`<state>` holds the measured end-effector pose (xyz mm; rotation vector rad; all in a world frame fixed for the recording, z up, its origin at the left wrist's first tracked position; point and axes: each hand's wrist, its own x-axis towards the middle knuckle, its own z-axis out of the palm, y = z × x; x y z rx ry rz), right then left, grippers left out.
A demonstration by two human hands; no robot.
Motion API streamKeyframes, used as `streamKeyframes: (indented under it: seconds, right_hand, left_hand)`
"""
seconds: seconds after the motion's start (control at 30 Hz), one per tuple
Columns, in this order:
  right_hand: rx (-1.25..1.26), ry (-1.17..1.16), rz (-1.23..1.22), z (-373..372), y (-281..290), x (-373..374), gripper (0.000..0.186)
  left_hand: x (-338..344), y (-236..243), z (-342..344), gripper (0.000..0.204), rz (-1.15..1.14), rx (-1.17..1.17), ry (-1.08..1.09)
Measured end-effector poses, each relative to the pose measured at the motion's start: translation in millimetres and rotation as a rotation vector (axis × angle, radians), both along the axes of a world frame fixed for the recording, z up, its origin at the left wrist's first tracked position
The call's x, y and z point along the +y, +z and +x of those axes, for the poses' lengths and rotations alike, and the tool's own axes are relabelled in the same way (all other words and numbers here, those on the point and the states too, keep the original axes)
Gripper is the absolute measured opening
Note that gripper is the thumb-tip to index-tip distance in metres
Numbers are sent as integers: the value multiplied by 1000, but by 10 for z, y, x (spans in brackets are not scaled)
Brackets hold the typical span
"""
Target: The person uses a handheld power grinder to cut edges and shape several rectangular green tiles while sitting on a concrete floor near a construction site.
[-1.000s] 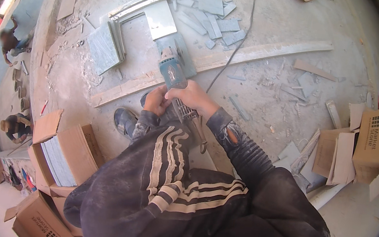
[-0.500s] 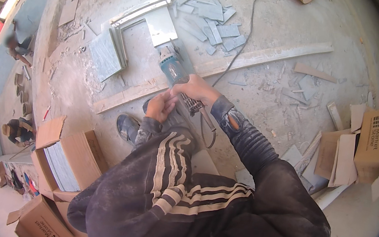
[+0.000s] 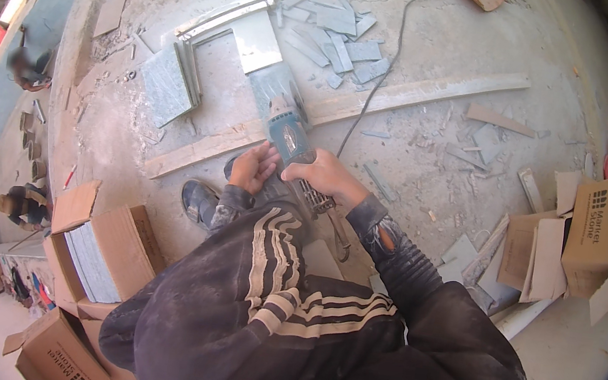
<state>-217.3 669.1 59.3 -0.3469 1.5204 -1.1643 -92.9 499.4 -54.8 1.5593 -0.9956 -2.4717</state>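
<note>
My right hand [image 3: 327, 177] is wrapped around the body of a teal angle grinder [image 3: 290, 132], its head pointing away from me. Under the grinder's head lies a grey stone tile [image 3: 263, 85], its far part bright in sunlight. Dust or motion blurs the disc, and I cannot tell whether it touches the tile. My left hand [image 3: 251, 169] is just left of the grinder, palm partly turned up, fingers loosely stretched and holding nothing. A long wooden batten [image 3: 209, 149] runs across the floor beneath the tile and grinder.
Stacked tiles [image 3: 167, 85] lean left of the work. Broken tile pieces [image 3: 336, 19] and a black cable [image 3: 387, 69] lie beyond. Open cardboard boxes stand left [image 3: 127, 243] and right [image 3: 600, 232], one with tiles. Two people [image 3: 26, 205] work at far left.
The grinder has come back toward me and slightly right along the tile, with my right hand on it. My left hand has come apart from my right hand, its fingers straighter.
</note>
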Motion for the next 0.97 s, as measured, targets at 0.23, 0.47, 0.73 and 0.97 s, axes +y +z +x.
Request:
streamKeyframes:
  seconds: [0.23, 0.47, 0.73, 0.97]
  right_hand:
    - [9, 6, -6, -336, -309, -438, 25]
    - [290, 73, 26, -316, -321, -762, 73]
    - [458, 225, 50, -330, -367, -908, 76]
    - [383, 246, -21, -440, -507, -955, 59]
  left_hand:
    - [33, 61, -33, 28, -4, -26, -19]
    - [17, -110, 73, 24, -43, -16, 4]
    - [48, -99, 80, 23, -50, 17, 21]
    - [79, 72, 20, 22, -35, -14, 31]
